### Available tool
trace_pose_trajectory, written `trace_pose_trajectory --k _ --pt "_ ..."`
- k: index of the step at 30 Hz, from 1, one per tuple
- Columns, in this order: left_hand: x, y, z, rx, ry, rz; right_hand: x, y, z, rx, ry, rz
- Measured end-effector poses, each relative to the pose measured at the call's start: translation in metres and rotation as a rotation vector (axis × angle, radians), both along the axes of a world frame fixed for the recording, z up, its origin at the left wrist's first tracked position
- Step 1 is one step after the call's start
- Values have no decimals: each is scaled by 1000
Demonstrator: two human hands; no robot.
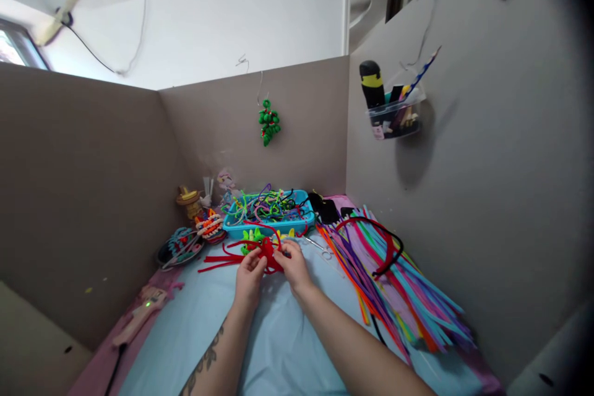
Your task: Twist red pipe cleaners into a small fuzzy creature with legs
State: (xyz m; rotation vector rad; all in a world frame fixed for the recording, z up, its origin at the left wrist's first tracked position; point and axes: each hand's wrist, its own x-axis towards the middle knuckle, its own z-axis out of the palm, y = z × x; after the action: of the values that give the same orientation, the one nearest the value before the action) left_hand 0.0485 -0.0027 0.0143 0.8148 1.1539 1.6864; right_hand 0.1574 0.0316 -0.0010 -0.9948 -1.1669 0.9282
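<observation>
Between my two hands is a piece of red pipe cleaner work (267, 250), with loose strands sticking out around it. My left hand (250, 271) pinches its left side, thumb and fingers closed on it. On the other side my right hand (292, 263) grips the right edge with bent fingers. Several straight red pipe cleaners (220, 262) lie on the cloth left of my hands. Just behind the red work sits a bright green and yellow pipe cleaner figure (252, 236), partly hidden. Scissors (320, 246) rest to the right of my right hand.
A blue tray (232, 227) of tangled pipe cleaners stands at the back. Long coloured pipe cleaners (394, 284) cover the right side. At left are a dark bowl (169, 253) and a power strip (142, 315). A clear tool box (394, 120) hangs on the right panel.
</observation>
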Motion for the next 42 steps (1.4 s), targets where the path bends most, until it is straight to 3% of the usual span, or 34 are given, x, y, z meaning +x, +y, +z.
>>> trace_pose_trajectory --k 12,21,25,28,30,33,42 --pt "-2 -1 1 9 2 -47 13 14 4 77 -8 120" --pt "-3 2 -7 -9 16 -51 10 11 0 84 -11 96" --pt "-4 1 -2 -25 -16 -23 13 6 5 153 -135 2" --pt "-6 0 -1 -63 -47 -13 18 -3 14 327 -327 -126" --pt "-7 0 -2 -78 -48 -9 21 -9 19 464 -513 -83" --pt "-8 1 -5 -82 -37 -7 22 -13 23 532 -685 -56" --pt "-7 5 -10 -51 -23 -6 17 -6 14 616 -821 -87"
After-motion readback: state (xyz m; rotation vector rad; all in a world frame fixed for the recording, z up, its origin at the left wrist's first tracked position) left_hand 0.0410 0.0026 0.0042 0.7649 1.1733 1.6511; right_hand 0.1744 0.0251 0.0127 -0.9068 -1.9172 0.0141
